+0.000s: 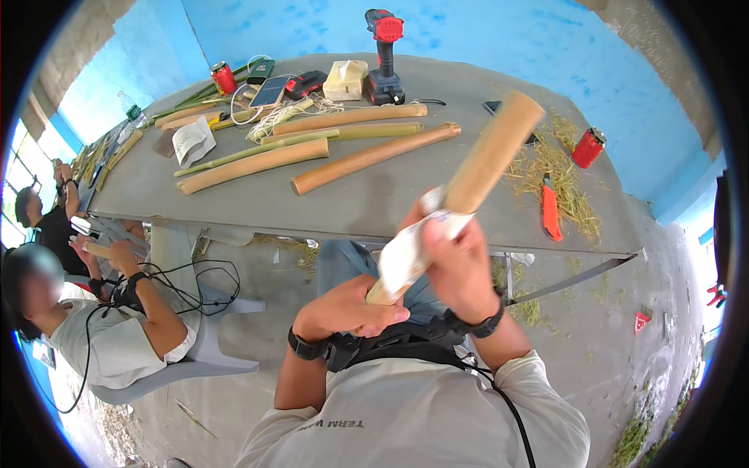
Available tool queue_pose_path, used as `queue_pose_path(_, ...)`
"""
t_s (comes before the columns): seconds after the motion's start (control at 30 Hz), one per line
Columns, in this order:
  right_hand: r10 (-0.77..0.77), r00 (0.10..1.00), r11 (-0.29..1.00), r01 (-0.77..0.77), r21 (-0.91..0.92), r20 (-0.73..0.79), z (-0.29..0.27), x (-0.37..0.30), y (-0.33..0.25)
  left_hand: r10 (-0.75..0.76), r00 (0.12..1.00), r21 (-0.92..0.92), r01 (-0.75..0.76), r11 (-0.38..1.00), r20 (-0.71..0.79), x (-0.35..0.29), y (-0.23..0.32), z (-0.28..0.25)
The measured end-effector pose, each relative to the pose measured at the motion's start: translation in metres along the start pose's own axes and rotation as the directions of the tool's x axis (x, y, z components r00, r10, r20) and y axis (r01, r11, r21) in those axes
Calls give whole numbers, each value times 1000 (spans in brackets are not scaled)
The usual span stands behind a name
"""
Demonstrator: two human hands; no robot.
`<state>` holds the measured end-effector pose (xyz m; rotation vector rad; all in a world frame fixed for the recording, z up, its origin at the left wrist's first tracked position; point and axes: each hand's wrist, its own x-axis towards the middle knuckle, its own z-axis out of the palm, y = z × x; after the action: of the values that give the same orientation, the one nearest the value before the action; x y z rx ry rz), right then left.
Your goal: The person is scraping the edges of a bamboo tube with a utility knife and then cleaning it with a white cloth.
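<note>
A smooth tan bamboo tube [498, 152] slants up and away from my body, its far end over the table. Near its lower end, my left hand [347, 308] is closed around it. Higher up, my right hand [460, 261] grips a white paper-like sheet [401, 259] wrapped about the tube's middle, the thumb pressed on top. The sheet hides part of the tube, and its underside is out of sight.
Several bamboo lengths [378, 158] lie on the grey table [374, 210]. Behind them stand a drill [385, 58], a tissue pack [345, 80] and a phone [270, 92]. Shavings [573, 199], an orange-handled cutter [551, 210] and a red can [588, 147] are right. A seated person [117, 335] works at left.
</note>
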<state>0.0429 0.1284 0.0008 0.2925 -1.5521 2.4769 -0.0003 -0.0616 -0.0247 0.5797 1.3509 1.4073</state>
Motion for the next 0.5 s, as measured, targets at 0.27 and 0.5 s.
queue_pose_path(0.27,-296,928,954,300,-19,-224,-19,1,-63,-100,993,160,110,981,-68,-1,1,16)
queue_pose_path(0.5,-215,897,971,240,19,-386,-30,-10,-51,143,958,463,-12,886,-248,13,-24,20)
